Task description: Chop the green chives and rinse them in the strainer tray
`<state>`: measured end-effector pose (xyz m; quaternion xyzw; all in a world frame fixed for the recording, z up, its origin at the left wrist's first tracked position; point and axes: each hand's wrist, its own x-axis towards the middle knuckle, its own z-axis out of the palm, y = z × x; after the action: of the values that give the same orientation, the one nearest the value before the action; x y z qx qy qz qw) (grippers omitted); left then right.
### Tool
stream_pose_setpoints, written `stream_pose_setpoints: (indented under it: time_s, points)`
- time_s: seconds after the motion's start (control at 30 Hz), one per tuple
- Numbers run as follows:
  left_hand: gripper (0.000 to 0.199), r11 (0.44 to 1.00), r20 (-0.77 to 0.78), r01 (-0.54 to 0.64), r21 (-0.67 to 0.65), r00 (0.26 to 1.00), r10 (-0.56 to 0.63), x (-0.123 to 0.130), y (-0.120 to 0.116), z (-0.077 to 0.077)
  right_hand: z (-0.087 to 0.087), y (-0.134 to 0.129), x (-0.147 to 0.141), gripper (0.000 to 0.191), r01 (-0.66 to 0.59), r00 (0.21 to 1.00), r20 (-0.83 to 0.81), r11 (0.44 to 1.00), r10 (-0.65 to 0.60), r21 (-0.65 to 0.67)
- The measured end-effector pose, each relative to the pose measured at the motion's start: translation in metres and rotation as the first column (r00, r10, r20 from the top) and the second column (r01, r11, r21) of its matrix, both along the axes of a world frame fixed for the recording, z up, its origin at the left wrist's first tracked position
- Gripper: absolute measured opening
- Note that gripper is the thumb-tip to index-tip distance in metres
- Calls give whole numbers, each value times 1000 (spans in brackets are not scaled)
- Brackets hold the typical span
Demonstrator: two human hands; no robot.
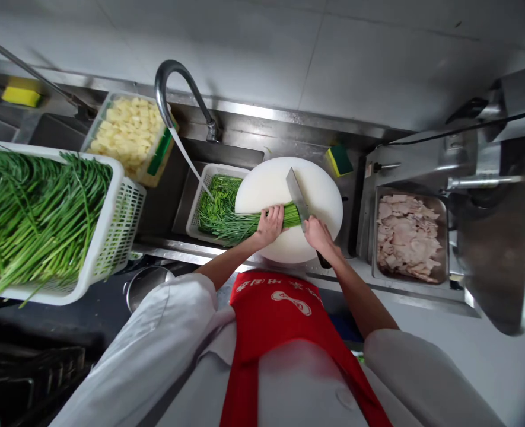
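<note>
Cleaver (298, 194) against bunched greens (292, 215)

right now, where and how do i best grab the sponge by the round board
From above, probably, with the right hand once it lets go of the cleaver: pinch the sponge by opposite sides, a small block with nothing on top.

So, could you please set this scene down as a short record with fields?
Left hand: on green stalks
Right hand: grip on cleaver, blade at the stalks' end
Surface: round white board
Tap: running into small basket
Far left: large basket, long greens
Beyond it: pale cubes
Right: metal tray, sliced meat
</note>
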<state>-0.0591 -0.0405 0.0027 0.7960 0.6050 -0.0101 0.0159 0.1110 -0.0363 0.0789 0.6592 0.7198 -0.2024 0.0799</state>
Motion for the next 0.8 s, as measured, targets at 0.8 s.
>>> stream_pose_setpoints:
  time_s: [0.8]
  points:
    - [71, 998, 72, 24, -55, 997, -20, -3, 7, -5, -26, 2, -32, 30, 2, 1000, 12, 1000, -2, 10]
